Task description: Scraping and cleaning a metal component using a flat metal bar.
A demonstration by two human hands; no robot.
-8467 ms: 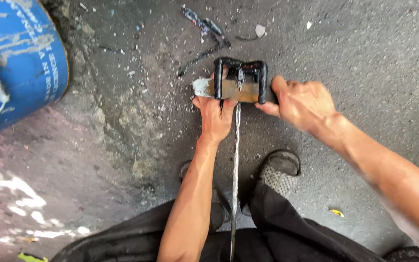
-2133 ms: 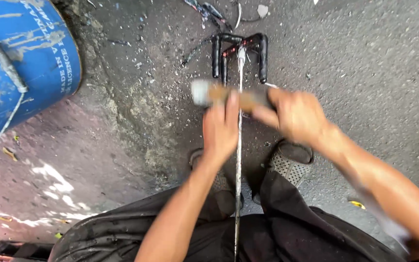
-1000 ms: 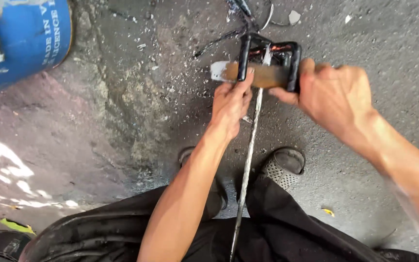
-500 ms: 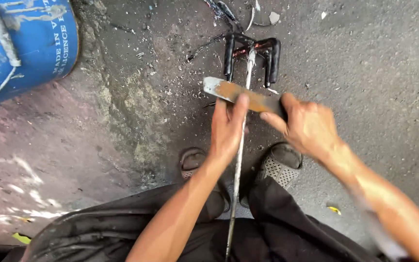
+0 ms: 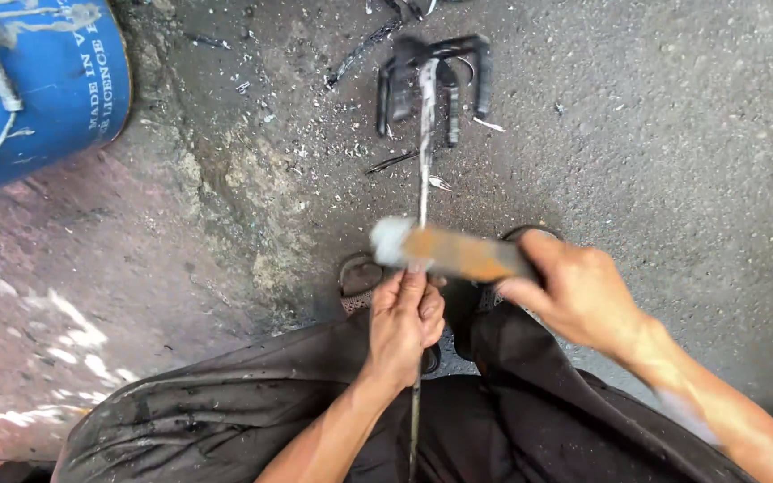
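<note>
Left hand [image 5: 407,326] closed around a thin metal rod [image 5: 423,152], gripping it low, just above the lap. Rod runs straight up the view from between the knees, through the left fist, to a black metal frame piece [image 5: 431,85] lying on the ground well beyond both hands. Right hand [image 5: 577,295] closed on the right end of a rusty flat bar [image 5: 454,253], blurred. Bar lies crosswise over the rod just above the left fingers; whether it touches the rod, cannot tell. Its pale left end sticks out past the rod, left of the left hand.

Under the hands: dark trousers [image 5: 252,416], and two sandalled feet [image 5: 361,277] on the ground either side of the rod, partly hidden by hands and bar.

Beyond the hands: grey asphalt [image 5: 673,134], scattered with small metal shavings and scraps [image 5: 315,134] around the frame piece. Patch left of the left hand is rough and cracked.

Far upper left of the left hand: blue drum [image 5: 29,80] with pale paint smears, only its side showing, contents not visible.
</note>
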